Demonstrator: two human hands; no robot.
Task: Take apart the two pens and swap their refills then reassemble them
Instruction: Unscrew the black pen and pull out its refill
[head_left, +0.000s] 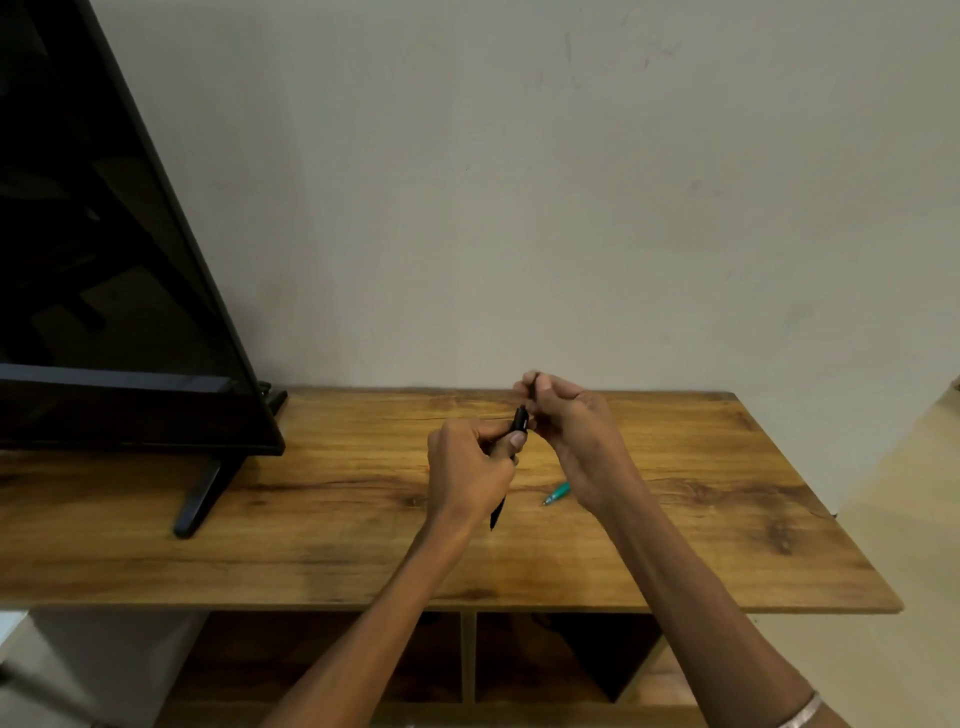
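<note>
A: Start with the hands. The left hand (470, 462) is curled round the black pen (511, 452), thumb laid along the barrel. The pen slants, tip toward the person and blunt end up and away. The right hand (563, 421) is bunched just past that upper end, fingertips pinched together, but whether they grip the cap end, a loose part, or nothing at all I cannot tell; the fingers hide it.

B: And the second pen?

A: The green pen (557, 492) lies on the wooden table (311, 519), near the right wrist, with only its tip end showing; the forearm covers the rest. There is a metal bangle (802, 709) on the right forearm, close to the camera.

B: What could go wrong from here?

A: My guess is the black one is being opened. If it holds a spring, that could jump free when the halves part and roll off the table's front edge into the open shelves (519, 660) below. The right forearm also passes right over the green pen; a careless sweep could nudge it toward the edge. And too hard a twist might strip a thread or bend the refill.

B: Further back?

A: A dark television (104, 234) stands on its feet at the table's left end, then the pale wall (519, 182) with faint scuffs.

B: Any writing or brand?

A: A small light mark sits near the black pen's upper end, too small to read. Nothing else legible anywhere.
</note>
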